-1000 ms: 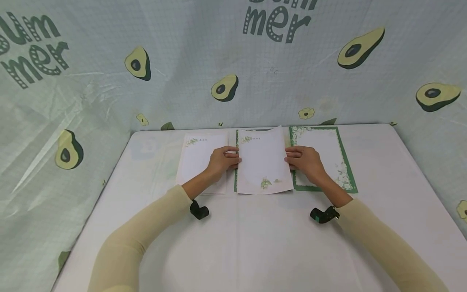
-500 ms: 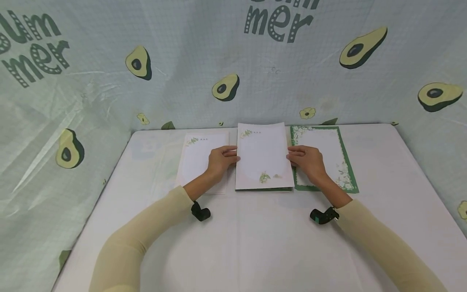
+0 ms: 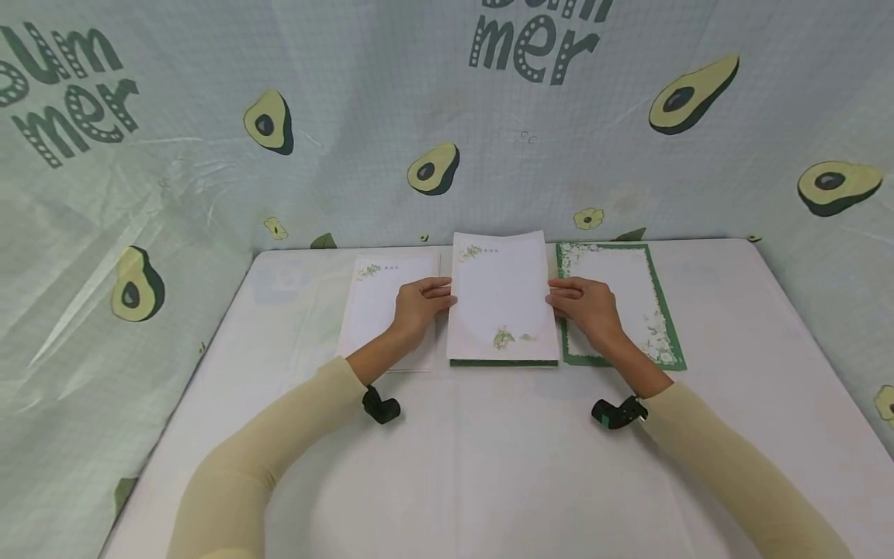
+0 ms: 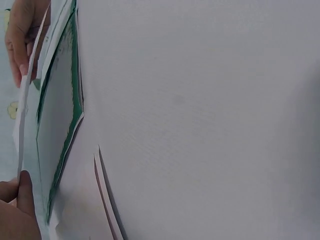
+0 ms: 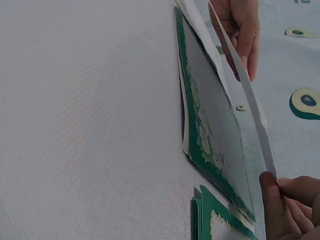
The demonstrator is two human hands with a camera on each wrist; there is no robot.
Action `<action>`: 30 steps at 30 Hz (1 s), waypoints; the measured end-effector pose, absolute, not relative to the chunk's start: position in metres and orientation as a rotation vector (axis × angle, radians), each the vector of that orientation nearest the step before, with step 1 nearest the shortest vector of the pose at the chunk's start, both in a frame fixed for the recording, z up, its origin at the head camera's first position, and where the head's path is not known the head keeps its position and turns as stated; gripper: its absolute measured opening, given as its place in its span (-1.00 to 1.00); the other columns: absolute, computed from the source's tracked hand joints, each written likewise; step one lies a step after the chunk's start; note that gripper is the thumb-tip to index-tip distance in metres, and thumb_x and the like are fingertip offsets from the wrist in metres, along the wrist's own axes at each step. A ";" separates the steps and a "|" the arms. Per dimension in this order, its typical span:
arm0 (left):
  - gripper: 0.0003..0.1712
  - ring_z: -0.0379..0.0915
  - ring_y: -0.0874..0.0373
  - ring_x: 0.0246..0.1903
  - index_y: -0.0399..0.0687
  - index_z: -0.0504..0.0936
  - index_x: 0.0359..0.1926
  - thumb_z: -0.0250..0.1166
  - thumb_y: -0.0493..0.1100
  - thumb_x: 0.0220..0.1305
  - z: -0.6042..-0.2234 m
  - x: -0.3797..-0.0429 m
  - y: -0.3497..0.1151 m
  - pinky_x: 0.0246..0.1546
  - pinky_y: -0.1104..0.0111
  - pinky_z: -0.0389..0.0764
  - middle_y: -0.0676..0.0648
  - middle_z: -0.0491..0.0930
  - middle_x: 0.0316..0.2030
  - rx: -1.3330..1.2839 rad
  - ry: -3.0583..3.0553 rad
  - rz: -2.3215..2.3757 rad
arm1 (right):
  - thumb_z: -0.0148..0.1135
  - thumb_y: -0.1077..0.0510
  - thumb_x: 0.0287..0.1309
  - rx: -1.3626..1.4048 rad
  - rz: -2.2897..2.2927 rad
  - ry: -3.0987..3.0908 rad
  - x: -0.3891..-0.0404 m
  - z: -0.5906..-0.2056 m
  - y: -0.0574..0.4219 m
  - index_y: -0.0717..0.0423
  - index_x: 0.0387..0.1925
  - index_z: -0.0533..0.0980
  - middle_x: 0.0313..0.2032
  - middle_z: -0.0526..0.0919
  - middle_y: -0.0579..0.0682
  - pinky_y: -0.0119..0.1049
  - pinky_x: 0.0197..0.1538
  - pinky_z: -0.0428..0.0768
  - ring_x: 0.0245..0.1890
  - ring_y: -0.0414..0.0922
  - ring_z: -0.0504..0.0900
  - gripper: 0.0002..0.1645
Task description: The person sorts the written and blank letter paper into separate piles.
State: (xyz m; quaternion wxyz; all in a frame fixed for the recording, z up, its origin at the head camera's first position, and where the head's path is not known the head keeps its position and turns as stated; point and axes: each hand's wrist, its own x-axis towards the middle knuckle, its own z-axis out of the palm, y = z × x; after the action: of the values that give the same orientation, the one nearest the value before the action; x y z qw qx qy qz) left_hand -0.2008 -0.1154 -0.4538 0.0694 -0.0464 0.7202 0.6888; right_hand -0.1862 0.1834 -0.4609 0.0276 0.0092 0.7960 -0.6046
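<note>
A pale sheet of paper (image 3: 499,291) with small green floral prints spans the space between my hands. My left hand (image 3: 417,305) pinches its left edge, thumb showing in the left wrist view. On the opposite edge, my right hand (image 3: 585,305) pinches the paper likewise. Beneath it lies a green-bordered stack of paper (image 5: 205,105), mostly hidden from the head view, where just a green strip shows. Both wrist views show the held sheet raised apart from that stack.
Left of the middle stack lies a pile of pale floral paper (image 3: 380,299). A green-bordered sheet pile (image 3: 611,268) lies to the right. All rest near the far edge of the white-covered table (image 3: 461,466), before an avocado-print curtain (image 3: 349,116).
The held sheet has shifted away from me, up over the stack, and its curled top corner has straightened. The green strip now shows below its near edge. Both hands keep their pinch.
</note>
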 end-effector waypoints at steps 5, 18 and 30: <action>-0.56 0.68 0.21 -0.13 -0.31 0.63 0.19 0.37 -0.44 0.29 -0.455 -0.198 -0.117 -0.07 0.38 0.74 -0.27 0.69 0.03 -0.160 2.144 2.088 | 0.36 0.20 0.33 0.024 -1.875 2.429 -0.186 -0.462 0.183 0.27 0.22 0.56 0.07 0.69 0.27 -0.43 -0.11 0.74 -0.23 -0.37 0.74 -0.53; -0.56 0.69 0.20 -0.12 -0.32 0.62 0.20 0.36 -0.44 0.30 -0.450 -0.197 -0.116 -0.05 0.38 0.73 -0.26 0.69 0.00 -0.128 2.153 2.105 | 0.35 0.21 0.33 -0.029 -1.977 2.361 -0.186 -0.462 0.186 0.32 0.23 0.55 0.03 0.71 0.28 -0.39 -0.10 0.74 -0.25 -0.37 0.74 -0.51; -0.60 0.69 0.09 -0.06 -0.36 0.62 0.16 0.34 -0.46 0.31 -0.445 -0.198 -0.116 -0.02 0.36 0.73 -0.35 0.65 0.05 -0.133 2.144 2.165 | 0.34 0.25 0.33 -0.008 -2.090 2.302 -0.185 -0.460 0.181 0.36 0.22 0.54 -0.08 0.77 0.07 -0.42 -0.09 0.74 -0.22 -0.37 0.74 -0.52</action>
State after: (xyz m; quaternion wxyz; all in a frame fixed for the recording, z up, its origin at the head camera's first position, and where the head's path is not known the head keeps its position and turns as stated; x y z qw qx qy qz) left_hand -0.1980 -0.1159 -0.4446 0.0459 -0.0437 0.7022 0.7091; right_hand -0.1853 0.1810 -0.4596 0.0161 -0.0027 0.7403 -0.6721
